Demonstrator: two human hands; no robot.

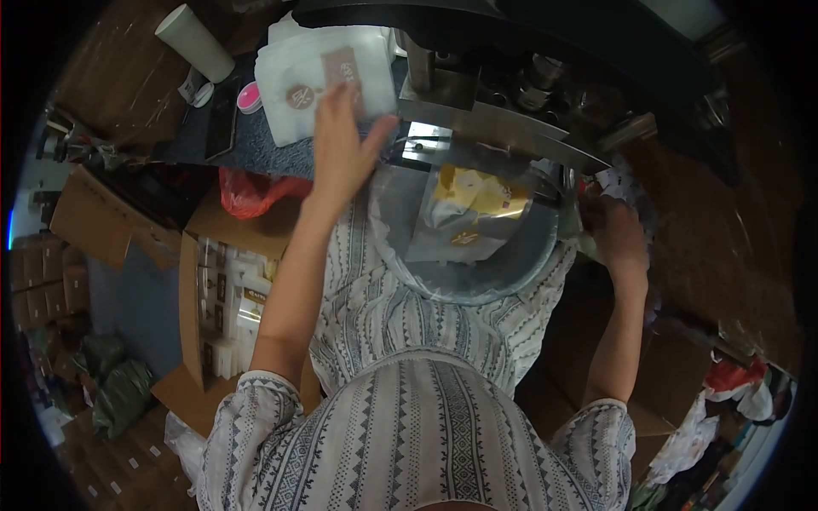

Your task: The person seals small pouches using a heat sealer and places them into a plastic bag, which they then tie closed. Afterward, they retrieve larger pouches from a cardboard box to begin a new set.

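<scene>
1. Your left hand (341,145) lies flat, fingers spread, on the white pouch stack (319,81) at 11 o'clock on the tabletop (256,145); nothing lifted yet.
2. One filled pouch (469,213) lies in the round tray (511,272), centre.
3. Your right hand (618,234) at 3 o'clock is curled by the tray rim; I can't tell what it grips.

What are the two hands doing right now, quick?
Left hand: open, fingers spread flat on the stack of white packets.
Right hand: curled shut by the round metal tray, gripping something crumpled that cannot be identified.
</scene>
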